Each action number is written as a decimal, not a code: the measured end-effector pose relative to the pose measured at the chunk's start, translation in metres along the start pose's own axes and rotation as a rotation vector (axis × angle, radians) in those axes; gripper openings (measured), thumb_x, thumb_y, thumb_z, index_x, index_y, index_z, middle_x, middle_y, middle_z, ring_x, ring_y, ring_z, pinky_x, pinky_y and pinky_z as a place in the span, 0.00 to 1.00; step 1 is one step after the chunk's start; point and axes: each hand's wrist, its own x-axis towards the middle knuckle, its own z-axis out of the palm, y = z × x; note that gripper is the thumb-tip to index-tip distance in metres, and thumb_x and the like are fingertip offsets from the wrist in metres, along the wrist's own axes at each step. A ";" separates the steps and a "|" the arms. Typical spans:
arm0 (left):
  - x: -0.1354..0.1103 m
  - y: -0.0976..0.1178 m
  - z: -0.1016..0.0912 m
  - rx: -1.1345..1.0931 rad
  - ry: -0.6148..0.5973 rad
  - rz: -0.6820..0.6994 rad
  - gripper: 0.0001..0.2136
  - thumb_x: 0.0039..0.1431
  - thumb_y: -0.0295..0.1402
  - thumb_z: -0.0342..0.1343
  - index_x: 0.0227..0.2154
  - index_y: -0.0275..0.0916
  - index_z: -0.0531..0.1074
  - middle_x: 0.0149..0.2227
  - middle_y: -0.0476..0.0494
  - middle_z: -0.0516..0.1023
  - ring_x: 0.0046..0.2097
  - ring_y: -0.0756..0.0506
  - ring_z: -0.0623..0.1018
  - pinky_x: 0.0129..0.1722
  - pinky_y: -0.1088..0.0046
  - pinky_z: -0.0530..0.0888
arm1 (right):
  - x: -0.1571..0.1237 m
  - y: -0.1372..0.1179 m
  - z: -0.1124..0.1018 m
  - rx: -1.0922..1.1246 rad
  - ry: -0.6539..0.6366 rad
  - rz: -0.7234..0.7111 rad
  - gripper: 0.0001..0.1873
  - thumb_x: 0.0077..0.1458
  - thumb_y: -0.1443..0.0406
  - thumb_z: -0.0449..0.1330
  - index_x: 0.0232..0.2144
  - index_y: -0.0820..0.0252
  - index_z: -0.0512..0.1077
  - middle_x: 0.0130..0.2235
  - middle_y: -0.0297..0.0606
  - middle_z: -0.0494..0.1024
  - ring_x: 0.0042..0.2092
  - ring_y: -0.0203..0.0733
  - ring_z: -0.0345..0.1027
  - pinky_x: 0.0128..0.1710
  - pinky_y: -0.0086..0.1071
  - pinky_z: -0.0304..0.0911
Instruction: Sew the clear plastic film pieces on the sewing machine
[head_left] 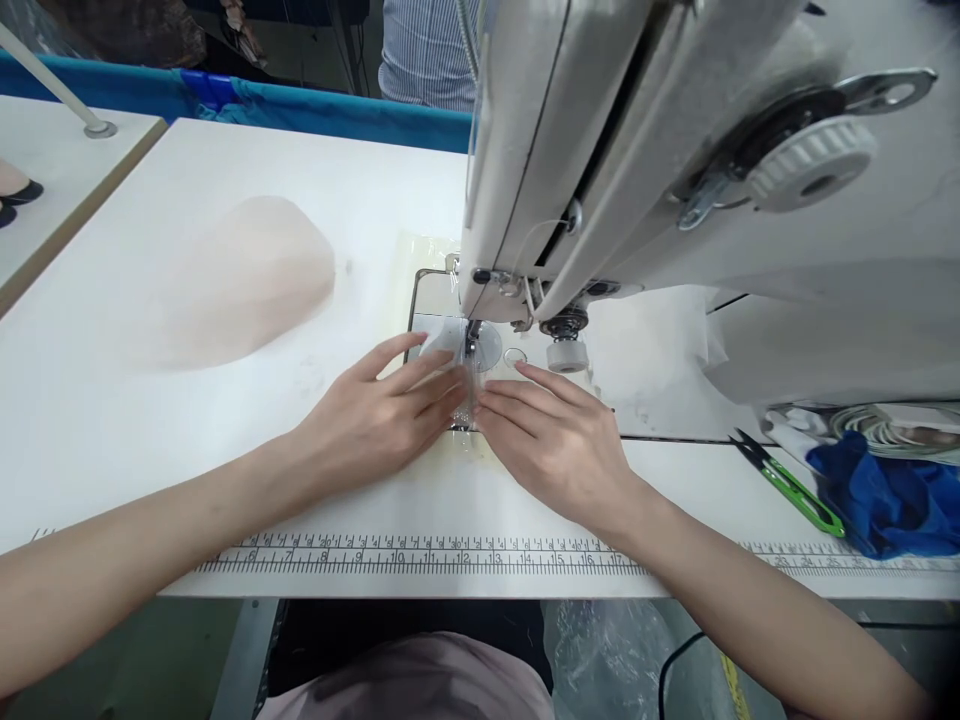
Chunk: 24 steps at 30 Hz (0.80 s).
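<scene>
Both hands rest on the bed of a white sewing machine (517,160), one on each side of the needle area. My left hand (390,415) lies with its fingers stretched and apart, the tips just left of the presser foot (471,338). To the right, my right hand (559,440) is laid flat, fingers extended, the index tip near a small ring-shaped outline on the bed. A narrow, see-through strip (470,390) seems to run between the fingertips toward the foot; its edges are hard to make out. A sheer beige fabric piece (255,280) lies to the left.
Green thread snips (795,485) and a crumpled blue cloth (892,495) lie at the right. A printed ruler (427,555) runs along the table's front edge. Blue fabric (337,115) borders the back, with other people beyond. Dark-tipped beige items (19,195) sit far left.
</scene>
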 end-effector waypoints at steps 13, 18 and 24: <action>0.001 0.002 0.000 -0.018 -0.018 -0.025 0.13 0.65 0.26 0.51 0.50 0.32 0.72 0.50 0.39 0.78 0.53 0.43 0.77 0.65 0.54 0.64 | 0.001 0.002 0.004 -0.005 0.022 -0.003 0.08 0.59 0.73 0.58 0.34 0.62 0.78 0.39 0.36 0.83 0.45 0.39 0.76 0.54 0.38 0.70; 0.005 -0.004 0.004 -0.016 -0.017 -0.075 0.13 0.67 0.29 0.49 0.51 0.34 0.72 0.51 0.40 0.78 0.54 0.43 0.77 0.64 0.51 0.64 | 0.003 0.008 0.011 -0.049 0.029 0.022 0.09 0.60 0.73 0.57 0.35 0.60 0.78 0.41 0.36 0.83 0.45 0.40 0.77 0.50 0.37 0.72; 0.003 0.008 0.001 -0.025 -0.009 -0.141 0.14 0.67 0.32 0.51 0.51 0.32 0.72 0.50 0.38 0.79 0.52 0.42 0.78 0.64 0.52 0.65 | 0.003 0.007 0.012 -0.094 0.014 0.027 0.10 0.60 0.72 0.57 0.38 0.62 0.78 0.43 0.37 0.82 0.44 0.40 0.77 0.51 0.38 0.71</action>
